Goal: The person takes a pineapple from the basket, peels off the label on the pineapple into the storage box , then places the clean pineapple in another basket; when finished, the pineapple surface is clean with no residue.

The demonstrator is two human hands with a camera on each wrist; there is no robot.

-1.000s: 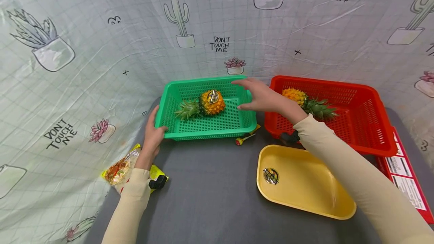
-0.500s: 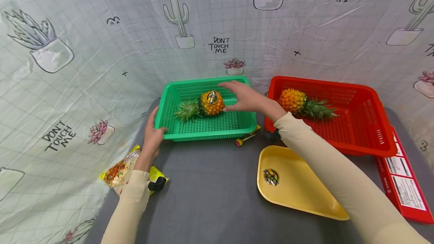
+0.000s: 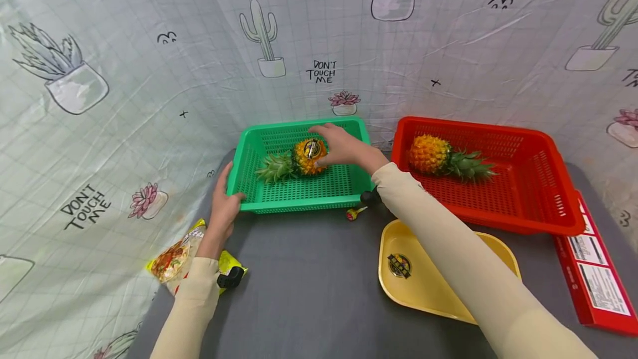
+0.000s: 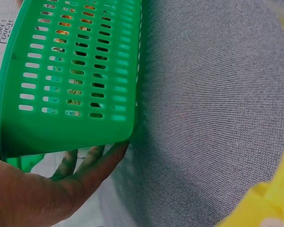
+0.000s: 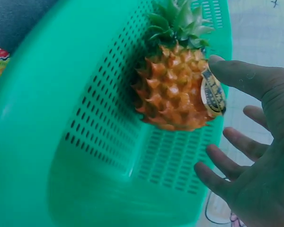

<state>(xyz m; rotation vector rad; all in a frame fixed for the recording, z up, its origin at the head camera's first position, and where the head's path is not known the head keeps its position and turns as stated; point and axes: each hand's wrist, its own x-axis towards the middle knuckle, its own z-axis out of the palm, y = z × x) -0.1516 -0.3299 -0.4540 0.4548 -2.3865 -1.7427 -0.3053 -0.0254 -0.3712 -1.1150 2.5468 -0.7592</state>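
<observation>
In the head view a pineapple (image 3: 310,155) with a round label lies in the green basket (image 3: 299,205), its leaves toward the left. My right hand (image 3: 344,147) hovers over its right part, thumb and fingers spread apart. The right wrist view shows the hand (image 5: 255,142) beside the pineapple (image 5: 173,90), thumb close to the label, fingers not wrapped round it. My left hand (image 3: 224,204) holds the basket's left end; in the left wrist view the hand's (image 4: 61,184) fingers lie under and against the end wall of the basket (image 4: 75,127).
A red basket (image 3: 568,204) at the right holds another pineapple (image 3: 430,154). Nearer stands a yellow tray (image 3: 423,303) partly under my right arm. A lollipop (image 3: 353,214) lies before the green basket, a red box (image 3: 598,276) far right, food packets (image 3: 171,259) by my left forearm.
My right hand has moved left from the green basket's right end to above the pineapple, with its fingers still spread. My left hand stays on the basket, which has hardly moved.
</observation>
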